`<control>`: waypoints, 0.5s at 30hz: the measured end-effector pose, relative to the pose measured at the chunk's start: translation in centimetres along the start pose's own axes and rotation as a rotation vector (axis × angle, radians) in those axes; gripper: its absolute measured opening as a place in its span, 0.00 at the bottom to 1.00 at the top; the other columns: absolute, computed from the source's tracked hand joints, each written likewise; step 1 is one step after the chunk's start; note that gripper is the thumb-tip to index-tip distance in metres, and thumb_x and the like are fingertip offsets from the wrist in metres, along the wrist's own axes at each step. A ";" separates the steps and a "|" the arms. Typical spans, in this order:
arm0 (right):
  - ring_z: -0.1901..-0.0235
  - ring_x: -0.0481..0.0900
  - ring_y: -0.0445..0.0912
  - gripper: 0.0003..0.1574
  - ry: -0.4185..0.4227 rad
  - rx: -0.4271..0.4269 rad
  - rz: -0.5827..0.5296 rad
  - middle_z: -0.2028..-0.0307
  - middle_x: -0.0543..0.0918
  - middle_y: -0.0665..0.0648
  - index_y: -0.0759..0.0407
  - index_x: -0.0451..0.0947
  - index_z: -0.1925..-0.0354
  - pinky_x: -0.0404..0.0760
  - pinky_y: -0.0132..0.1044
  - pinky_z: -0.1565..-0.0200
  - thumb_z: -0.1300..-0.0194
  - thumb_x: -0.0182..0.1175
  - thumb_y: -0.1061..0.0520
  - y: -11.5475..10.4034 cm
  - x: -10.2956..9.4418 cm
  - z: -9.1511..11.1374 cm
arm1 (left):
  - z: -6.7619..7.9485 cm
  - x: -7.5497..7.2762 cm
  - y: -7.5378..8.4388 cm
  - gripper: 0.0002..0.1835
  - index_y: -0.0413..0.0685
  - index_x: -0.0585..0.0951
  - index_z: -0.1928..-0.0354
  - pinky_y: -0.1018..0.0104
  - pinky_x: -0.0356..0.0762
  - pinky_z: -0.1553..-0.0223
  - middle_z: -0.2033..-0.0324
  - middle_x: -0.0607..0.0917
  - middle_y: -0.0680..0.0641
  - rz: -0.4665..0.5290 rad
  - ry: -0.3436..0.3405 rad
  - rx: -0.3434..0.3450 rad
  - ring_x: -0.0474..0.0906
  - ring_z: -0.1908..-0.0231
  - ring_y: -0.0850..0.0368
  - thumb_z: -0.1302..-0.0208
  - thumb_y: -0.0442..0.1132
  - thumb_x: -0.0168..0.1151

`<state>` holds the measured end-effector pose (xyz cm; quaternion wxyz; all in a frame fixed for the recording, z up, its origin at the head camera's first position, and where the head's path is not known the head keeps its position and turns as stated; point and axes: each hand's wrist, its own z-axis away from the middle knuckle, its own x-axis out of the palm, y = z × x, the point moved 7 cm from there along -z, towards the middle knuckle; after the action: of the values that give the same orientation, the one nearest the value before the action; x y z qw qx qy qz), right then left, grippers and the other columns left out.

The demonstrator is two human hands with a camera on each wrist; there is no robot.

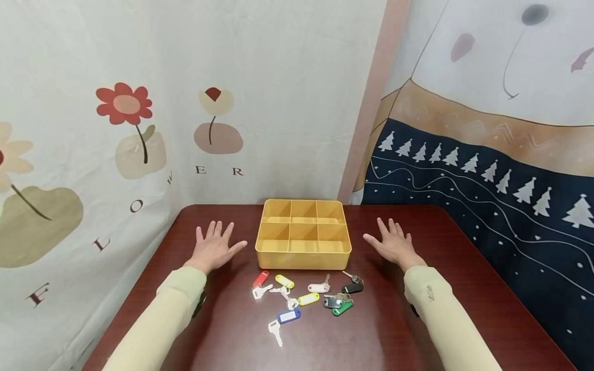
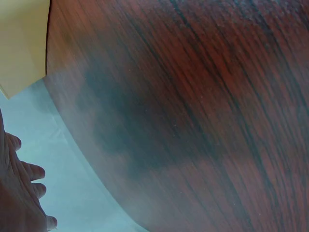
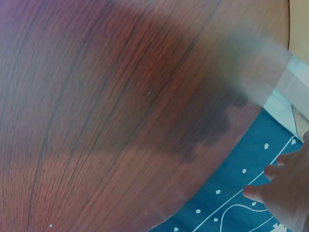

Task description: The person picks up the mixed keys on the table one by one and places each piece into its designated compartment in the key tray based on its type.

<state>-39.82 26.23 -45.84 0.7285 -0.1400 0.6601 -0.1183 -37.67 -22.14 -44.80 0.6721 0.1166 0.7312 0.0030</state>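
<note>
From head camera I see the left hand (image 1: 214, 249), fingers spread, gripping nothing; the red key tag (image 1: 261, 279) lies at its 4 o'clock, long axis toward about 1, nearer this hand. The yellow box (image 1: 303, 260) is at 9 o'clock of the right hand (image 1: 393, 244), also spread and without object. Below is a glossy counter (image 1: 394, 335); at 12, a flower-printed curtain (image 1: 297, 103).

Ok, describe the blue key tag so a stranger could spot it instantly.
On the dark red table, find the yellow divided box. Of the key tags in front, the blue tag lies nearest the head camera and alone is bright blue.
</note>
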 end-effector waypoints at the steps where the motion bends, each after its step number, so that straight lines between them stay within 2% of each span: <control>1: 0.27 0.33 0.70 0.63 -0.001 0.000 -0.008 0.25 0.37 0.74 0.58 0.38 0.21 0.33 0.71 0.34 0.35 0.38 0.19 -0.1 0.0 0.0 | 0.0 -0.1 0.0 0.49 0.38 0.58 0.25 0.27 0.31 0.35 0.29 0.55 0.24 -0.004 0.001 0.000 0.45 0.28 0.28 0.32 0.71 0.43; 15: 0.26 0.39 0.68 0.65 -0.003 -0.039 -0.035 0.24 0.41 0.72 0.56 0.39 0.21 0.38 0.68 0.32 0.37 0.37 0.16 -1.9 0.3 -0.1 | -0.1 -0.1 -0.1 0.50 0.37 0.58 0.25 0.27 0.33 0.35 0.30 0.58 0.25 -0.002 0.011 0.018 0.47 0.29 0.28 0.32 0.72 0.44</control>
<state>-39.84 24.37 -45.42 0.7242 -0.1661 0.6588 -0.1179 -37.78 -22.23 -44.71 0.6669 0.1219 0.7351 -0.0038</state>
